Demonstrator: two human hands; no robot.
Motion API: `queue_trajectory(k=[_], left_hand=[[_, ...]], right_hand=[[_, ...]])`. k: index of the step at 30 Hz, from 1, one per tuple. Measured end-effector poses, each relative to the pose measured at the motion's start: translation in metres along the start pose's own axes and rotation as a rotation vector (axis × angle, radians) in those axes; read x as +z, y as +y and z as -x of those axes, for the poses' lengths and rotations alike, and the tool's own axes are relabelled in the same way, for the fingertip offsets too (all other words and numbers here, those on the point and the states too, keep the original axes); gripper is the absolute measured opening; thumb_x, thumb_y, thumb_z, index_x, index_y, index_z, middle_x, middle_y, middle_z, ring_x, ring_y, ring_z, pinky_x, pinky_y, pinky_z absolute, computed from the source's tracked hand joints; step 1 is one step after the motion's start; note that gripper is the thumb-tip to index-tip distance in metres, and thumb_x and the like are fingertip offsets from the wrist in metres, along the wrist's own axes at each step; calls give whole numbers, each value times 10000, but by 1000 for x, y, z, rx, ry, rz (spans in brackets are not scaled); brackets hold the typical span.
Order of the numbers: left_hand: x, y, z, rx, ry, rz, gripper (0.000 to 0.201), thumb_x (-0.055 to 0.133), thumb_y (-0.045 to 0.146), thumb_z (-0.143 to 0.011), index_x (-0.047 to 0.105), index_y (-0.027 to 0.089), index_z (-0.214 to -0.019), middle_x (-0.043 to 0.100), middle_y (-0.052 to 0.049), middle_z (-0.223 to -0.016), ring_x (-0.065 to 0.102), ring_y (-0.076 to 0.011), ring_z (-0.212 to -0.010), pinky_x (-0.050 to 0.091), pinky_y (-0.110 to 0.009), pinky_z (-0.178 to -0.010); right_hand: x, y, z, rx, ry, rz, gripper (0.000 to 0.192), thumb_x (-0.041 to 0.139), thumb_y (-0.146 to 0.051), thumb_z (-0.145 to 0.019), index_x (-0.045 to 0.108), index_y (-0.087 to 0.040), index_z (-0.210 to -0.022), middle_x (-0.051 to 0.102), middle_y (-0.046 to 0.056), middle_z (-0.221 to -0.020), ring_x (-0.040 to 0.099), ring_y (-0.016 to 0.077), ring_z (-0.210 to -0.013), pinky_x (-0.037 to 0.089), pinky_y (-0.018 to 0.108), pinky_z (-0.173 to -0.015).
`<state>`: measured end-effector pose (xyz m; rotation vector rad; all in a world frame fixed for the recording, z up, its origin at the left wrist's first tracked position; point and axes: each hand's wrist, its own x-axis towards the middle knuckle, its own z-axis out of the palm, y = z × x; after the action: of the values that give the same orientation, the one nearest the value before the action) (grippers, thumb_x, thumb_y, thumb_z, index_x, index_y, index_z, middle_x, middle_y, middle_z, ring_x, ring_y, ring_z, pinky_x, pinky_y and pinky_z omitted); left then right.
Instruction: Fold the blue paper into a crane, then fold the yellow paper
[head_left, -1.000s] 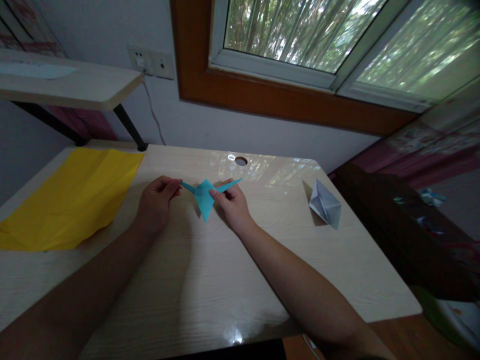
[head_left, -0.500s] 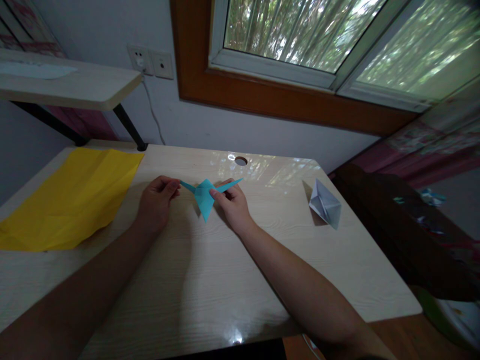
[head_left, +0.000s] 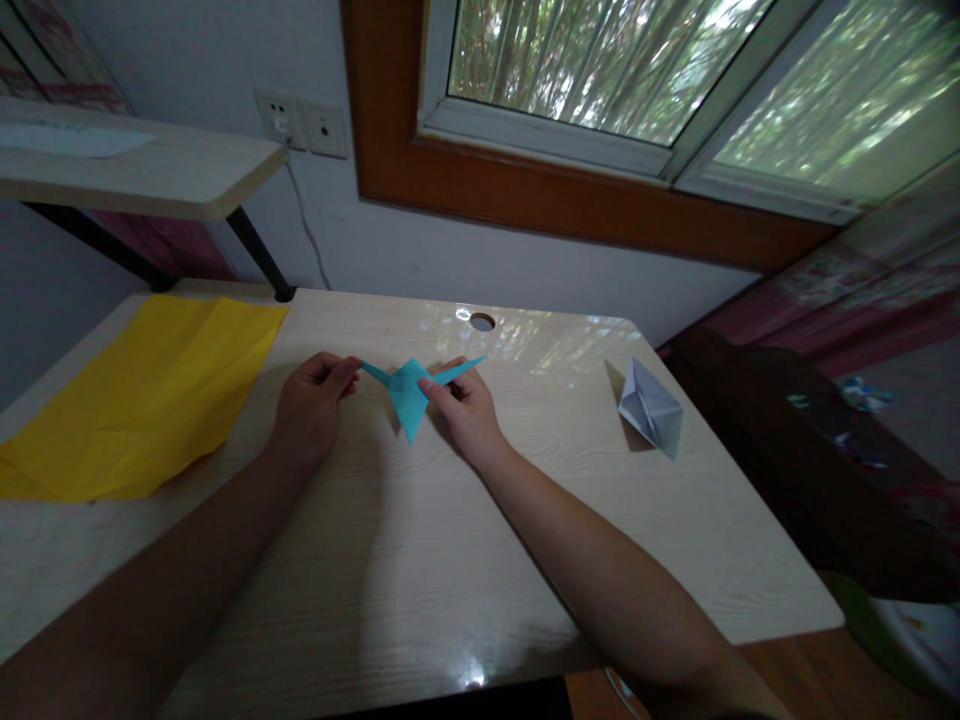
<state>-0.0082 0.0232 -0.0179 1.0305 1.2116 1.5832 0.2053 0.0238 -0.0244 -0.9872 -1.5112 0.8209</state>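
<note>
The left hand pinches the tip of 1 thin arm of a blue folded paper; the right hand grips it near the other arm, thumb on top. A yellow sheet lies at the table's left, a grey folded paper near its right edge. 2 outlets show on the wall.

The folded paper is between the left hand and the right hand, above the table. On the table, a sheet lies left, a paper piece right. Behind is the window.
</note>
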Motion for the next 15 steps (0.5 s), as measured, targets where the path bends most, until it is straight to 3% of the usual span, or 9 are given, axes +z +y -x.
queue_trajectory(k=[15], left_hand=[[3, 3, 1, 19, 6, -34, 339, 808, 446, -754, 589, 206, -656, 557, 29, -645, 493, -111, -610, 390, -236, -579]], right_hand=[[1, -1, 0, -7, -6, -26, 247, 740, -399, -882, 651, -232, -722, 509, -10, -769, 494, 151, -711, 392, 317, -660]])
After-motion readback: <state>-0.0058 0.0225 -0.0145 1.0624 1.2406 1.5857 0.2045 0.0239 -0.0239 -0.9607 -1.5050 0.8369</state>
